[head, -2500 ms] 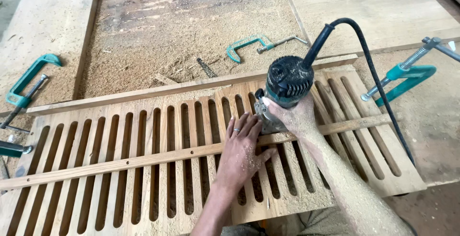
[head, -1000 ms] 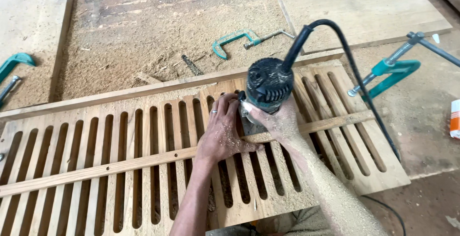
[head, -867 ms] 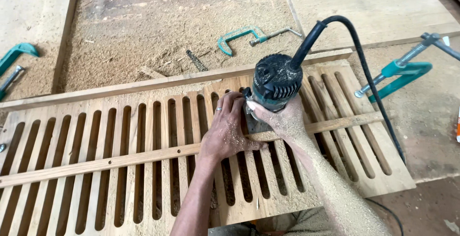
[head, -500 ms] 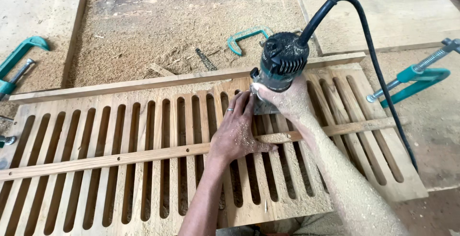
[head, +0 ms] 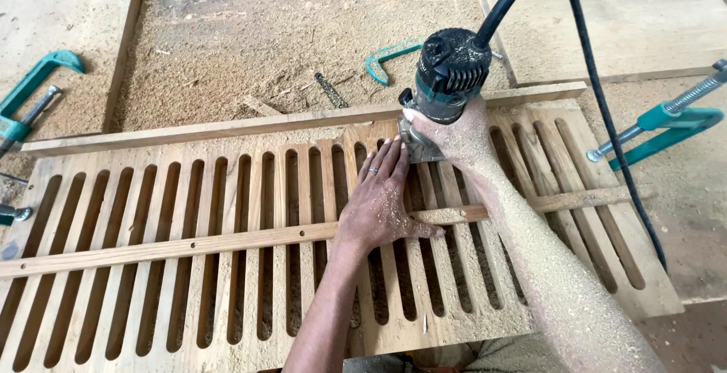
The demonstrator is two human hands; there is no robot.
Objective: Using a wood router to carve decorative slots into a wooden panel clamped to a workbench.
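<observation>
Head view: we find our right hand (head: 462, 134) with fingers wrapped around the dark trim router (head: 447, 78), which stands at the far end of a slot in the slotted wooden panel (head: 250, 267). Our left hand (head: 379, 202) lies flat, fingers spread narrow, on the panel just beside the router base. Slots are cut across the whole visible width; we judge routing well advanced, though depth and finish cannot be told. Sawdust (head: 250, 47) covers the surface beyond the far rail.

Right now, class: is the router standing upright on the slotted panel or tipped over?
Upright: the router stands base-down on the slotted panel, cord rising from its top, gripped by the right hand.
</observation>
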